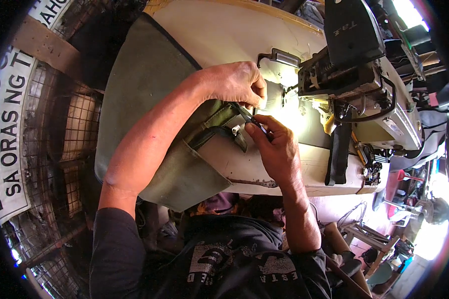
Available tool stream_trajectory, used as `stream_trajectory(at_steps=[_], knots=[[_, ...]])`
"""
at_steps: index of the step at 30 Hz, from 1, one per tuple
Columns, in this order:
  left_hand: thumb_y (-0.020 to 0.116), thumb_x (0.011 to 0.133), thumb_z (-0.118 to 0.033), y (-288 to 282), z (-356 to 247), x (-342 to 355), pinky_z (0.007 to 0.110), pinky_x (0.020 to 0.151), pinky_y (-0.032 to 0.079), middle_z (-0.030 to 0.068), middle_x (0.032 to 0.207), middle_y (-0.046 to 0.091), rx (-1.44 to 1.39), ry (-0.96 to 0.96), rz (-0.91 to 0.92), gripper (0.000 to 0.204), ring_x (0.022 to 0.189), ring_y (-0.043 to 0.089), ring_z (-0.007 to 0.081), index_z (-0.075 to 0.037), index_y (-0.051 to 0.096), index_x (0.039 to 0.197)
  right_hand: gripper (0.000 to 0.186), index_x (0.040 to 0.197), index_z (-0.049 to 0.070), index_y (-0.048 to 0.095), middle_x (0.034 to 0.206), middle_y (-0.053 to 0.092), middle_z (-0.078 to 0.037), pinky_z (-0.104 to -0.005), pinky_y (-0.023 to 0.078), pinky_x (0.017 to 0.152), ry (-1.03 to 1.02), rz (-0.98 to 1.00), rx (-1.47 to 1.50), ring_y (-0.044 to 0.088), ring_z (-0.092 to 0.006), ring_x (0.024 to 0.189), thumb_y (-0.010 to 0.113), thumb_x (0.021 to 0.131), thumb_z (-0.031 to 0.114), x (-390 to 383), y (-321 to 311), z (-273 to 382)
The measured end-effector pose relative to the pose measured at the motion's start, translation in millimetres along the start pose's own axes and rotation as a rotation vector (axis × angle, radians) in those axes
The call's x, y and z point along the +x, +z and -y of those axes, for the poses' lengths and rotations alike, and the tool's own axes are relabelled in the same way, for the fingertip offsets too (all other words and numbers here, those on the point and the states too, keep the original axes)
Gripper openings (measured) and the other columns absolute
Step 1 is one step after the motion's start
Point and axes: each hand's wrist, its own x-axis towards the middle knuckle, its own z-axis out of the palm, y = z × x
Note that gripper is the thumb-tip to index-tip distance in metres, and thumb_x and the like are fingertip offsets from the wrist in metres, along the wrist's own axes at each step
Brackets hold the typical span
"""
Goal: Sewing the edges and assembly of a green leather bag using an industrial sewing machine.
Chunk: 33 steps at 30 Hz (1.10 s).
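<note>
My right hand (280, 144) is closed around a slim dark tool (248, 117) that looks like thread snips, its tip pointing up and left. My left hand (242, 85) reaches across from the left with its fingers pinched just above that tip; what they hold is too small to tell. Below both hands lies an olive-green fabric piece (184, 172) with a stitched strap (219, 118) and a loose strap end. A small shiny metal fitting (236, 130) shows beside the strap, near my right thumb. The large green panel (134, 84) spreads out under my left forearm.
A sewing machine (344, 82) with a dark head cover stands to the right, its lamp glare brightening the needle area. The pale worktable (264, 172) has a worn front edge. A dark strap (339, 149) hangs by the machine. Wire mesh (50, 104) and a lettered sign stand left.
</note>
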Motion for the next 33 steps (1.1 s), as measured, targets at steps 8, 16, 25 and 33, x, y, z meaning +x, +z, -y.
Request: stream_trajectory(at_steps=[8, 16, 25, 33], knots=[[0.069, 0.083, -0.01, -0.6, -4.9, -0.9, 0.025, 0.054, 0.046, 0.0031, 0.07, 0.068, -0.058, -0.021, 0.032, 0.012, 0.057, 0.057, 0.0067, 0.002, 0.071, 0.084, 0.031, 0.108, 0.001, 0.067, 0.081, 0.069, -0.015, -0.0344, 0.051, 0.07, -0.027, 0.017, -0.035, 0.066, -0.0207, 0.073, 0.068, 0.092, 0.027, -1.1, 0.7, -5.1], [0.07, 0.084, -0.011, -2.0, -3.2, -1.6, 0.025, 0.05, 0.042, 0.0007, 0.065, 0.064, -0.084, 0.018, 0.022, 0.012, 0.053, 0.053, 0.0058, 0.001, 0.071, 0.083, 0.031, 0.108, 0.003, 0.066, 0.086, 0.069, -0.017, -0.0388, 0.051, 0.067, -0.114, -0.152, -0.248, 0.067, -0.0301, 0.073, 0.072, 0.089, 0.027, -9.6, -11.7, -8.5], [0.071, 0.082, -0.013, -3.0, -2.2, -1.5, 0.027, 0.052, 0.042, -0.0001, 0.064, 0.062, -0.032, 0.009, 0.018, 0.014, 0.055, 0.053, 0.0067, 0.001, 0.071, 0.083, 0.025, 0.105, 0.009, 0.07, 0.08, 0.062, -0.013, -0.0438, 0.05, 0.063, -0.297, -0.141, -0.471, 0.063, -0.0334, 0.07, 0.073, 0.086, 0.024, 4.0, -10.7, 6.5], [0.069, 0.083, -0.013, -1.2, 4.2, 2.2, 0.028, 0.055, 0.044, 0.0016, 0.065, 0.063, 0.024, 0.052, 0.016, 0.013, 0.058, 0.055, 0.0079, -0.001, 0.071, 0.085, 0.019, 0.101, 0.007, 0.07, 0.084, 0.066, -0.014, -0.0421, 0.051, 0.065, -0.36, -0.081, -0.284, 0.065, -0.0331, 0.074, 0.071, 0.089, 0.022, 11.3, -7.8, -3.1]])
